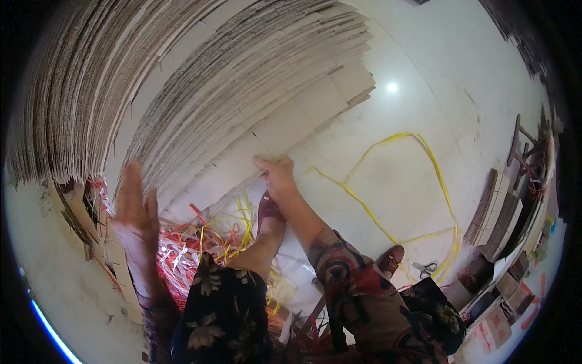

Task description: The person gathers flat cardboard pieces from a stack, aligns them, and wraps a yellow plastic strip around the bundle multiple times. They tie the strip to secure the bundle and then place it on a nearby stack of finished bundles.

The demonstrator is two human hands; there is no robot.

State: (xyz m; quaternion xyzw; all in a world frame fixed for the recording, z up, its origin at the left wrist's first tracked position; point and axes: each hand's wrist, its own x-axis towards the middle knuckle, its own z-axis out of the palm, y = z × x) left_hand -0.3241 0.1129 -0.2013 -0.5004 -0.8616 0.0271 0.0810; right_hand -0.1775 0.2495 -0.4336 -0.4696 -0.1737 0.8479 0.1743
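A long leaning row of flat cardboard sheets (267, 79) fans across the floor in front of me. My left hand (134, 203) is at the row's left end, fingers stretched out, slightly blurred, holding nothing that I can see. On the near side, my right hand (279, 176) closes its thumb and fingers on the edge of the nearest cardboard sheet (276, 134). Its grip is partly hidden by the hand itself. Below the hands, between my arms, lies a tangled heap of red, white and yellow plastic strapping (185, 255).
A second dense stack of cardboard (73, 91) stands at the far left. Loose yellow strap (433, 167) loops over the pale floor at right. Scissors (425, 268) lie beside my shoe (391, 258). Bundled cardboard (491, 206) and boxes (497, 324) line the right side.
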